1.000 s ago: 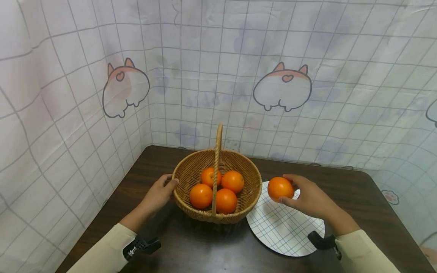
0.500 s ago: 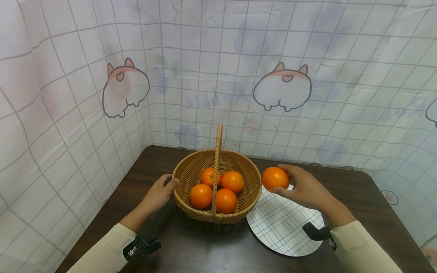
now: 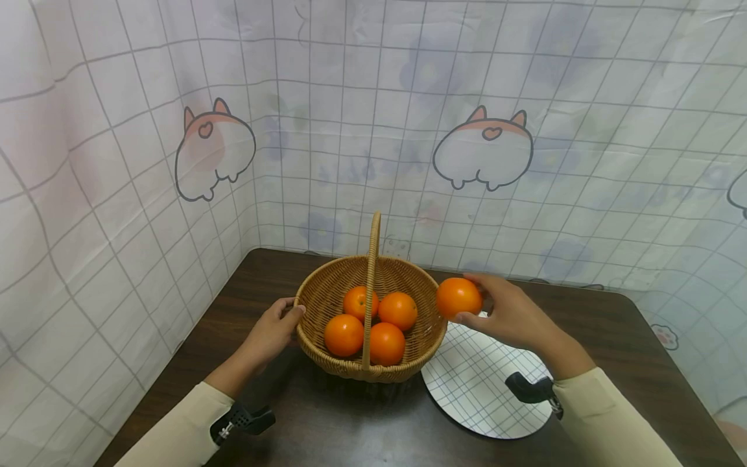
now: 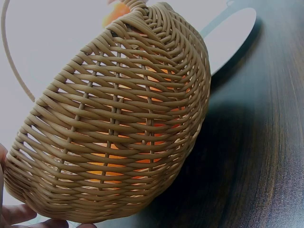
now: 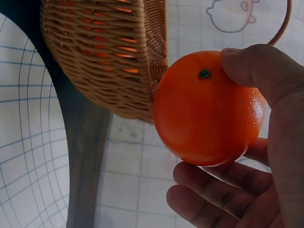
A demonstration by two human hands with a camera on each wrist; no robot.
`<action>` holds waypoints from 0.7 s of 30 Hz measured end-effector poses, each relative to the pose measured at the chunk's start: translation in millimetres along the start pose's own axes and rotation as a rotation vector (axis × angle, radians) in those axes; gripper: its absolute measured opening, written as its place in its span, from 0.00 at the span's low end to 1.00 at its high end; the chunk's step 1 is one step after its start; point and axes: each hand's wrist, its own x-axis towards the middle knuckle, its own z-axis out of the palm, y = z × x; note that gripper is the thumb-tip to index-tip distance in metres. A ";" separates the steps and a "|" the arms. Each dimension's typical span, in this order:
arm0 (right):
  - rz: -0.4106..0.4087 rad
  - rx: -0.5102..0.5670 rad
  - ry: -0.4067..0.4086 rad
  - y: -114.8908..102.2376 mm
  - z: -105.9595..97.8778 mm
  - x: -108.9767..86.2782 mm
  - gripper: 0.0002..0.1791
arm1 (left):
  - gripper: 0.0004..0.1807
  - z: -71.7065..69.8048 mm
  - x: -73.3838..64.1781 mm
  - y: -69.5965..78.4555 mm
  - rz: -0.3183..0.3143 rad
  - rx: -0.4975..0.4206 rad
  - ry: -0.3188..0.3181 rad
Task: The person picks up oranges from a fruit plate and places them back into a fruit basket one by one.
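Note:
An orange [image 3: 459, 298] is pinched between the thumb and fingers of my right hand [image 3: 513, 314], held up at the right rim of the wicker basket. The right wrist view shows the same orange [image 5: 209, 109] with a green stem mark; its lower fingers stay spread beneath. My left hand [image 3: 274, 331] grips the left rim of the wicker basket [image 3: 327, 366], thumb on top. Several oranges [image 3: 387, 344] lie inside the basket, behind its tall arched handle [image 3: 372, 272]. In the left wrist view, the basket's woven wall [image 4: 114, 123] hides most of them.
To the right of the basket, a round white plate [image 3: 490, 395] with a blue grid lies on the dark wooden table [image 3: 350, 428]. A patterned curtain [image 3: 373, 117] stands along the table's back and left sides.
My right hand has carried the orange up and left, from over the plate to the basket's right rim. The left hand and the basket have stayed in place.

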 end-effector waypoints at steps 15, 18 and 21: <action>-0.018 0.063 -0.032 -22.2 9.9 13.2 0.44 | 0.30 -0.4 0.3 -0.4 -0.002 -0.001 0.001; -0.019 0.065 -0.042 -23.7 12.9 14.3 0.44 | 0.31 -0.8 0.7 -0.3 0.000 0.002 0.001; -0.030 0.066 -0.053 -24.7 16.1 15.5 0.44 | 0.31 -0.8 0.2 0.7 0.001 0.001 0.001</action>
